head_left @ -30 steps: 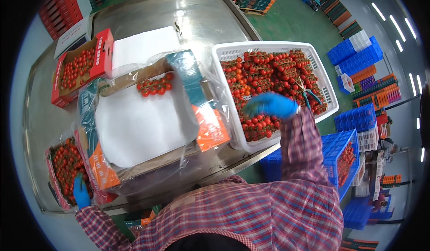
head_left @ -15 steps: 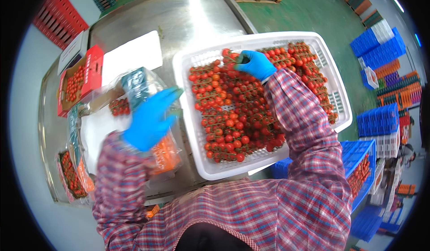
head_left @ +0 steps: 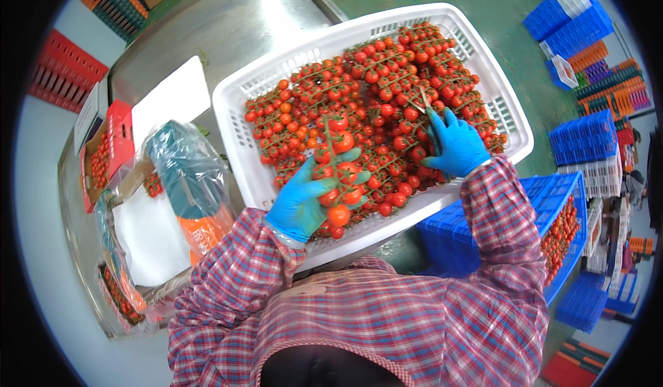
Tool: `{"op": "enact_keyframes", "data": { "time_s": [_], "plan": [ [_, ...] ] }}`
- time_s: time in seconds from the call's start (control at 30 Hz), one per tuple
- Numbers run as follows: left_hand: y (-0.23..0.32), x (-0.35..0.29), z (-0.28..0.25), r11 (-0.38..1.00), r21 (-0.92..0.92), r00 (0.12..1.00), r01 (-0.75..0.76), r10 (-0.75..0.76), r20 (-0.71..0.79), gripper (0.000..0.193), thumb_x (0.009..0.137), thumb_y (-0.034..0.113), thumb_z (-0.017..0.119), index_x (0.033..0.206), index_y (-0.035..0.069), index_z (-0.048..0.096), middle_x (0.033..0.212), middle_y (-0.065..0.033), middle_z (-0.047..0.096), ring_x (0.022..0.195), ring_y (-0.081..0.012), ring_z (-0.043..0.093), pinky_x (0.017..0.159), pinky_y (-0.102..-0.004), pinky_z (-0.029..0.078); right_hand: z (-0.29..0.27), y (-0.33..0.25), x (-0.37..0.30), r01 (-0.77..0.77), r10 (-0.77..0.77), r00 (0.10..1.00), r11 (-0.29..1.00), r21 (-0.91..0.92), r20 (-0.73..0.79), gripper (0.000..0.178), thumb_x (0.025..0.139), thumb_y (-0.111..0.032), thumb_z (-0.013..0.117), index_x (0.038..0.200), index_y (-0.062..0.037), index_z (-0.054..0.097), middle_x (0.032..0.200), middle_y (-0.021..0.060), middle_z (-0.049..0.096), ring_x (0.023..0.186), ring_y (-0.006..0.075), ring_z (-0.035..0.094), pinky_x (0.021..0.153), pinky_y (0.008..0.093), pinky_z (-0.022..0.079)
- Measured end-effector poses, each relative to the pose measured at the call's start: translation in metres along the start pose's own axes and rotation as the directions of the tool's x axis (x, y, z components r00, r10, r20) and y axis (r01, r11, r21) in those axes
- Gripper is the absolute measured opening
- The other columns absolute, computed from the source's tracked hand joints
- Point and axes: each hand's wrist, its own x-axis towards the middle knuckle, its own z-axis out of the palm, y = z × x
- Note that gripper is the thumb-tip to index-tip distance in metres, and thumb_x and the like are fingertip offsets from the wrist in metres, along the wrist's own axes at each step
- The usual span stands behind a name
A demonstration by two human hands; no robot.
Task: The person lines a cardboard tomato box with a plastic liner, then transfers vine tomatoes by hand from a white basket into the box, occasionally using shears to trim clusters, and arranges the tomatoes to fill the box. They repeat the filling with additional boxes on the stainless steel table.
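A vine of cherry tomatoes is in my left hand, its blue-gloved fingers closed round it above the near left part of a white crate. Red and some orange tomatoes on green stems show between the fingers. My right hand, also gloved in blue, reaches into the crate's right half. Its fingers curl at a cluster of cherry tomatoes, where a pale stem sticks up by the fingertips. Many more vines fill the crate in rows.
To the left on the steel table lie a clear bag with teal and orange print, a white sheet and a red box of tomatoes. A blue crate stands right of me. Stacked crates line the right side.
My left hand has moved from over the bag into the crate and now holds a vine. My right hand has shifted from the crate's far side toward its right. The view has shifted too.
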Motion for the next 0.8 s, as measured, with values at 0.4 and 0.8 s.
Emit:
{"op": "enact_keyframes", "data": {
  "time_s": [0.4, 0.8],
  "plan": [
    [0.0, -0.059, 0.005, 0.981, 0.128, 0.966, -0.148, 0.171, -0.196, 0.059, 0.08, -0.007, 0.056, 0.133, 0.007, 0.035, 0.122, -0.0089, 0.05, 0.112, -0.025, 0.052, 0.092, -0.036, 0.046, -0.005, -0.01, -0.04, 0.149, -0.035, 0.943, 0.934, 0.326, -0.33, 0.062, 0.074, 0.003, 0.055, 0.133, -0.0017, 0.038, 0.123, 0.019, 0.046, 0.097, 0.0294, 0.054, 0.085, 0.0357, 0.045],
    [-0.014, -0.074, 0.003, 0.68, 0.721, 0.853, -0.136, 0.45, -0.264, 0.055, 0.08, -0.002, 0.059, 0.13, 0.003, 0.038, 0.119, -0.0072, 0.053, 0.108, -0.0155, 0.052, 0.091, -0.0301, 0.045, -0.049, -0.12, -0.064, 0.226, -0.383, 0.924, 0.554, 0.802, 0.004, 0.05, 0.073, -0.004, 0.072, 0.12, -0.0058, 0.055, 0.067, -0.0019, 0.038, 0.061, 0.0072, 0.038, 0.057, 0.0229, 0.038]
  ]
}}
